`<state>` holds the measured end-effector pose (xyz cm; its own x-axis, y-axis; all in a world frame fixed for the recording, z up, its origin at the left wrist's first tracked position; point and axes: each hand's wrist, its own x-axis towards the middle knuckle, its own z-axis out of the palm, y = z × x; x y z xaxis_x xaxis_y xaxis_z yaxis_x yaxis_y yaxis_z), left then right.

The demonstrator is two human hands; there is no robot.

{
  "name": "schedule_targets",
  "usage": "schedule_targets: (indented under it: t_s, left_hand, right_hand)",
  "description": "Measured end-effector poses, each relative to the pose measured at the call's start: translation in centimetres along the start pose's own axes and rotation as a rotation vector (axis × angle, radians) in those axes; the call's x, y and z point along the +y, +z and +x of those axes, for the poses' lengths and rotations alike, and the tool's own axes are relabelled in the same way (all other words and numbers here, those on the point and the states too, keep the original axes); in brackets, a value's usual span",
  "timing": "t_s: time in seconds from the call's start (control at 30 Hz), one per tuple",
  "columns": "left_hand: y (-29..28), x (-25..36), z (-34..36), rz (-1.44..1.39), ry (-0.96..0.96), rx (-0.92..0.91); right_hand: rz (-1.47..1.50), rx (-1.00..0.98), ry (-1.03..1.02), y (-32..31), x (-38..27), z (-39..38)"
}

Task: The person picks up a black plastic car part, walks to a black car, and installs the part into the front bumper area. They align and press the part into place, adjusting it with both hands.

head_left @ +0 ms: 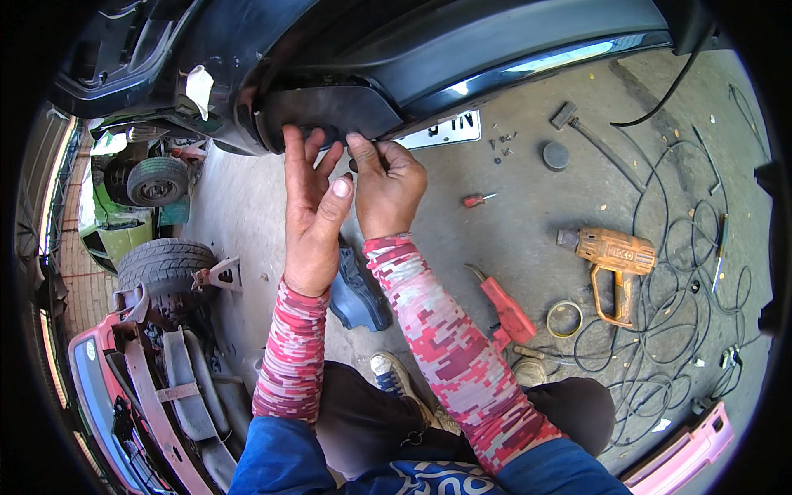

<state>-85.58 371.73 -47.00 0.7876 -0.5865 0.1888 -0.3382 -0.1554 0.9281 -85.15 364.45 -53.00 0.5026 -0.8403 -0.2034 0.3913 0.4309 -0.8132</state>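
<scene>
My left hand (313, 206) reaches up with its fingers apart to the lower edge of a black plastic panel (326, 107) on the underside of a dark car bumper (495, 49); nothing shows held in it. Beside it, my right hand (388, 186) is closed, thumb and curled fingers at that same edge, around something small and dark that I cannot make out. A white licence plate (445, 128) lies just behind, partly hidden by the bumper. Below my hands, a dark blue-grey plastic part (359, 297) rests on the concrete floor.
On the right lie a hammer (594, 140), small fasteners, a screwdriver (472, 200), an orange heat gun (615, 256), a red tool (503, 309), a tape roll (564, 305) and tangled cables. At left stand tyres (161, 268), a green vehicle (124, 239) and red body parts (91, 371).
</scene>
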Motion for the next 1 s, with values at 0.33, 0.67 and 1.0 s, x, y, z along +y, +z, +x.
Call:
schedule_targets:
  t_s: [0.33, 0.67, 1.0]
  left_hand:
    - [1.4, 2.2, 3.7, 0.086, 0.066, 0.262]
    - [1.9, 0.4, 6.6, -0.077, 0.093, 0.344]
    - [2.4, 1.1, 6.7, -0.068, 0.124, 0.347]
  right_hand:
    - [-0.249, 0.042, -0.306, 0.0, 1.0, 0.1]
    - [-0.066, 0.084, -0.646, -0.7, -3.1, 1.0]
    - [0.009, 0.185, -0.400, -0.5, -3.8, 0.9]
